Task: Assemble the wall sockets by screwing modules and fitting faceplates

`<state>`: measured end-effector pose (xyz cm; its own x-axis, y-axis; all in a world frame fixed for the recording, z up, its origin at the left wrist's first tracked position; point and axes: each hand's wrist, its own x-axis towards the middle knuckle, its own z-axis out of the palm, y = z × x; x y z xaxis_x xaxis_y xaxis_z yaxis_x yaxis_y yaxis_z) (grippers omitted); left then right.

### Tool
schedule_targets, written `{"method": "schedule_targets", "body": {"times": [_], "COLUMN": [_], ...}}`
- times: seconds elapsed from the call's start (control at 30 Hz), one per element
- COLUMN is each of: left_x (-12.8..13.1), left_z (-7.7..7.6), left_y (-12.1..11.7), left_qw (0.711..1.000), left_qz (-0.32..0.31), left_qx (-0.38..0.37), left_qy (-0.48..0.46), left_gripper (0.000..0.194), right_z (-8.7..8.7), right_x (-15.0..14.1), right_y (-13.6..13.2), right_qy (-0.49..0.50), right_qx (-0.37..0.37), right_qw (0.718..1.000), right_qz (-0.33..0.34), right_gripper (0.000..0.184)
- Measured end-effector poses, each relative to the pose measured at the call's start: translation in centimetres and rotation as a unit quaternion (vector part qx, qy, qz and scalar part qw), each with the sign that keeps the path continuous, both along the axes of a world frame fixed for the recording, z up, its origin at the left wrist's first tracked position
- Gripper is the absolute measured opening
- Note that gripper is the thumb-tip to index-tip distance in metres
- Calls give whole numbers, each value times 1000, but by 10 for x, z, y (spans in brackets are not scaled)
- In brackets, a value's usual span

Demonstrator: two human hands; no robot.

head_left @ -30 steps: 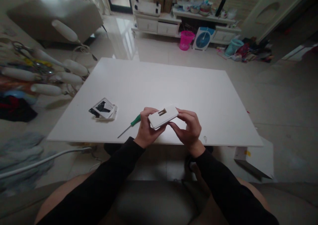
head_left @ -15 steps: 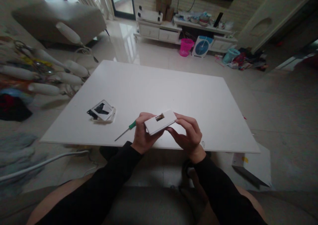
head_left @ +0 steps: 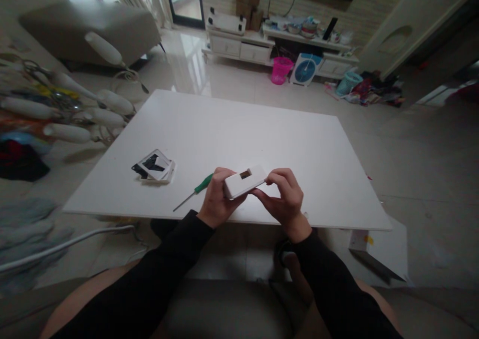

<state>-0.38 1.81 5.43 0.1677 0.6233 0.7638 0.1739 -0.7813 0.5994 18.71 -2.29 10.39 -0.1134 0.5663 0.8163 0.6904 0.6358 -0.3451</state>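
Both hands hold a white rectangular plastic block point(head_left: 244, 181) with a small dark slot on top, just above the near edge of the white table point(head_left: 239, 129). My left hand point(head_left: 219, 199) wraps its left end, fingers closed. My right hand point(head_left: 286, 199) pinches its right end from the side and below. A green-handled screwdriver point(head_left: 192, 191) lies on the table just left of my left hand, its tip toward the near edge. Further left sits a small stack of white and black square frames point(head_left: 155, 166).
A rack of white-handled tools point(head_left: 75, 114) juts in at the left. Beyond the table are a grey sofa point(head_left: 90, 27), a white low cabinet point(head_left: 280, 44), a pink basket point(head_left: 280, 69) and a blue fan point(head_left: 305, 70). A cardboard piece point(head_left: 377, 251) lies on the floor at right.
The block has tipped flatter, so its top face shows less, and my fingers have shifted a little on it. The view has moved slightly.
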Motion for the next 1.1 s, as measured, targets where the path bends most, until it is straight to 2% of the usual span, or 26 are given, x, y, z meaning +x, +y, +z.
{"method": "schedule_targets", "body": {"times": [0.17, 0.53, 0.83, 1.1], "left_x": [0, 4, 4, 3], "left_z": [5, 14, 12, 12], "left_y": [-3, -8, -12, -13], "left_qw": [1000, 997, 994, 991], "left_qz": [-13, 25, 60, 70], "left_qx": [-10, -62, -81, -99], "left_qy": [20, 38, 52, 62], "left_gripper": [54, 56, 54, 57], "right_z": [-2, -4, -8, -10], "right_x": [2, 1, -2, -6], "right_y": [1, 6, 4, 4], "right_qy": [-10, -8, 6, 14], "right_qx": [-21, -32, -25, -40], "right_qw": [1000, 999, 999, 999], "right_qz": [5, -13, -37, -33], "right_gripper": [26, 22, 18, 13]}}
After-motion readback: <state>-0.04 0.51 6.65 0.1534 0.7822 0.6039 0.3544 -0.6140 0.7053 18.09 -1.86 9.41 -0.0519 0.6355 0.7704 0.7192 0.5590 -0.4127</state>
